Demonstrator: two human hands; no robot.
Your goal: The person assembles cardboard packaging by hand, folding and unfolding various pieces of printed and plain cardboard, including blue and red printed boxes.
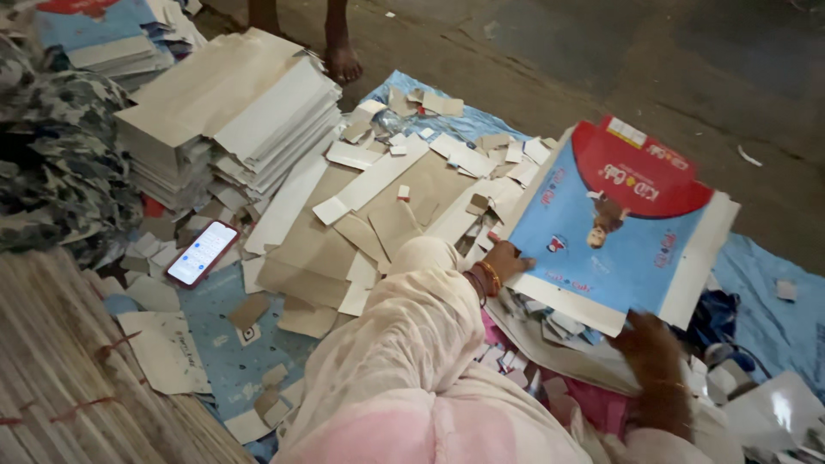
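A flat printed cardboard sheet, blue with a red arched top and white margins, is lifted at a tilt over the floor. My left hand, with bangles on the wrist and a pale sleeve, grips its near left edge. My right hand is blurred and meets the sheet's near right corner from below. Under the sheet lie more printed sheets and small cut scraps.
Brown cardboard pieces litter a blue tarp. A tall stack of flat sheets stands at the far left, with a lit phone beside it. A tied bundle lies near left. Another person's bare foot stands beyond.
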